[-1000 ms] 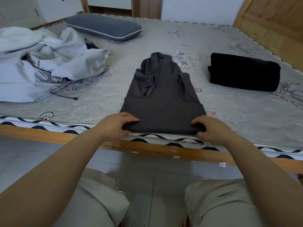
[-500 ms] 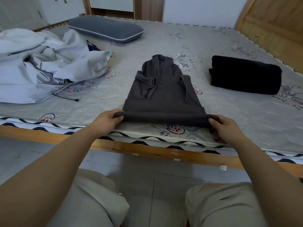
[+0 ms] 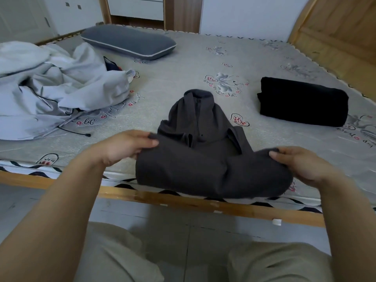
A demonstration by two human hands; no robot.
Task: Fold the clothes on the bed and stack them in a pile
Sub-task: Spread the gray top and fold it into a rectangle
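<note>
A dark grey garment [image 3: 205, 159] lies near the bed's front edge, its collar end pointing away from me. Its lower part is lifted and doubled up over the middle. My left hand [image 3: 126, 148] pinches the left end of that raised fold, thumb on top. My right hand [image 3: 303, 166] grips the right end, fingers curled round the cloth. A folded black garment [image 3: 303, 103] sits on the mattress to the right. A crumpled light grey heap of cloth [image 3: 53, 88] lies at the left.
The patterned mattress [image 3: 183, 78] rests in a wooden bed frame [image 3: 183, 198]. A blue-grey pillow [image 3: 130, 42] lies at the back left. A thin black cord [image 3: 75, 131] trails from the grey heap. A wooden headboard [image 3: 335, 25] rises at the right.
Both hands have lifted the garment's lower fold off the mattress and carried it up and forward over the middle. The head has leaned in closer to the bed.
</note>
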